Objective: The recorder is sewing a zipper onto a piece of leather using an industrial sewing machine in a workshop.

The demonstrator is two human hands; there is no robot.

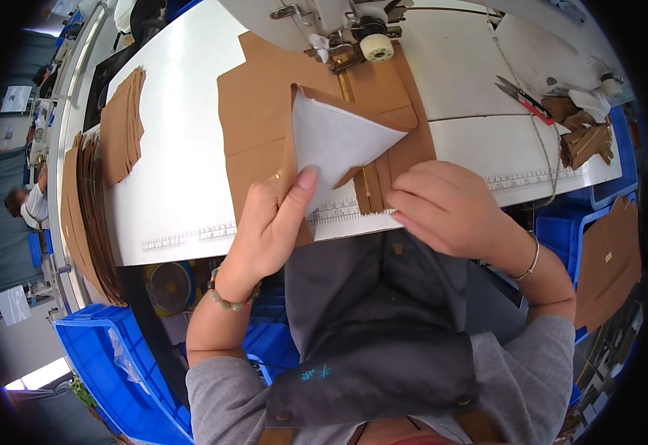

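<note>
A brown leather-like panel (253, 111) lies on the white sewing table, its far part under the sewing machine head (331, 33). One flap is folded up, baring its white backing (331, 130). My left hand (272, 222) is closed on that flap, thumb on the white side. A brass-coloured zipper (368, 185) on brown tape runs from beneath the machine toward the table's front edge. Beside its near end, my right hand (446, 204) has its fingers pressed together at the brown material. Whatever sits between those fingertips is hidden.
A printed ruler strip (216, 233) follows the table's front edge. Stacked brown pieces (123, 126) lie at left, with more (86, 215) hanging over the edge. Red-and-black scissors (524, 100) and brown scraps (587, 141) are at right. Blue bins (120, 363) stand below.
</note>
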